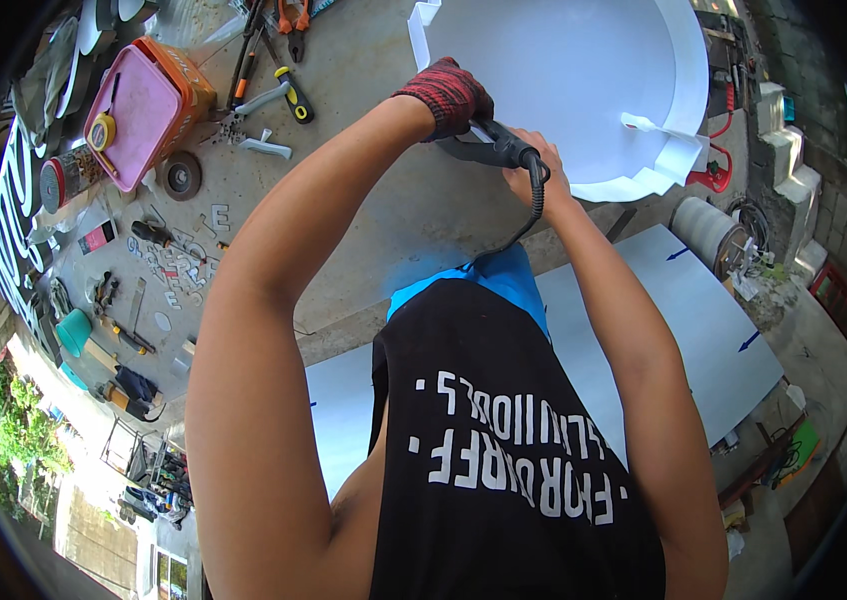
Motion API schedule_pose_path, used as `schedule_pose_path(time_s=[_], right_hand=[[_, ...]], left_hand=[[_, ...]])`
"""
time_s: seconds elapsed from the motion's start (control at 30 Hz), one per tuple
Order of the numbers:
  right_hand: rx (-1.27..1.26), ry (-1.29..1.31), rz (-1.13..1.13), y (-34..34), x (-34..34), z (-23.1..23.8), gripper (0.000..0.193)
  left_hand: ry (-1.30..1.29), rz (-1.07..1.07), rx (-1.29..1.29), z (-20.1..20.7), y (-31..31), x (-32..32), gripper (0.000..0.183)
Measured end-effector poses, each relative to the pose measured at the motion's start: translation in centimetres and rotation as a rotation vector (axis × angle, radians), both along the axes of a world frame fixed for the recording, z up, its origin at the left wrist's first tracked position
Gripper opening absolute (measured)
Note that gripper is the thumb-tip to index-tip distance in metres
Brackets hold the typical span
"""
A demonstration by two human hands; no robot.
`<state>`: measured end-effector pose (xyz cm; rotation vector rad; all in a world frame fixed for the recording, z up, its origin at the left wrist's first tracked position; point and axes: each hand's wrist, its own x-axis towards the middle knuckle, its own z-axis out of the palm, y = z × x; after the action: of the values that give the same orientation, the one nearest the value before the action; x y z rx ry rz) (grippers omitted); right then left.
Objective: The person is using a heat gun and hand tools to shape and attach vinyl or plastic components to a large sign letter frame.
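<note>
Head view, left hand (446, 95): a red knitted glove was worn, and the fingers were wrapped tight around the black power tool (496, 148).
Right hand (535, 178): bare, it was pressed against the tool's rear, where the coiled cord (537, 205) was attached; whether it was closed could not be told.
Tool: held at the near edge of the white round panel (563, 70).
Workbench (373, 200): a pink-lidded orange basket (148, 110) and pliers (295, 25) were seen at the left.

Concrete bench (393, 200) w/ white round form (563, 80), pink-lidded orange box (143, 110), pliers (293, 20), small cut letters (183, 260).
</note>
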<state>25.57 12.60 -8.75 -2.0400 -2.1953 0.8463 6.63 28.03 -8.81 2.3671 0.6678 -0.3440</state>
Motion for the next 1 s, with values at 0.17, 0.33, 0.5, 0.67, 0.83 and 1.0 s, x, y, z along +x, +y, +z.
schedule_pose_path(time_s=[0.17, 0.33, 0.5, 0.67, 0.83, 1.0], right_hand=[[-0.011, -0.006, -0.007, -0.1, 0.1, 0.1, 0.064], [-0.026, -0.005, -0.012, -0.1, 0.0, 0.4, 0.064], [-0.022, 0.006, -0.015, 0.1, -0.2, 0.6, 0.062], [-0.04, -0.004, -0.011, 0.3, -0.3, 1.0, 0.061], [-0.041, -0.001, -0.028, 0.1, 0.0, 0.6, 0.068], [-0.081, -0.015, -0.034, 0.4, -0.6, 1.3, 0.058]], left_hand=[[0.007, -0.004, 0.016, 0.2, 0.0, 0.2, 0.037], [0.009, -0.005, 0.012, 0.1, 0.0, 0.1, 0.037], [-0.006, 0.045, -0.025, 0.1, 0.0, 0.0, 0.042], [0.002, 0.012, 0.019, -0.1, 0.1, 0.2, 0.037], [-0.038, 0.017, 0.015, -0.5, 0.1, 0.3, 0.036], [-0.021, -0.01, -0.016, -0.3, 0.1, -0.1, 0.042]])
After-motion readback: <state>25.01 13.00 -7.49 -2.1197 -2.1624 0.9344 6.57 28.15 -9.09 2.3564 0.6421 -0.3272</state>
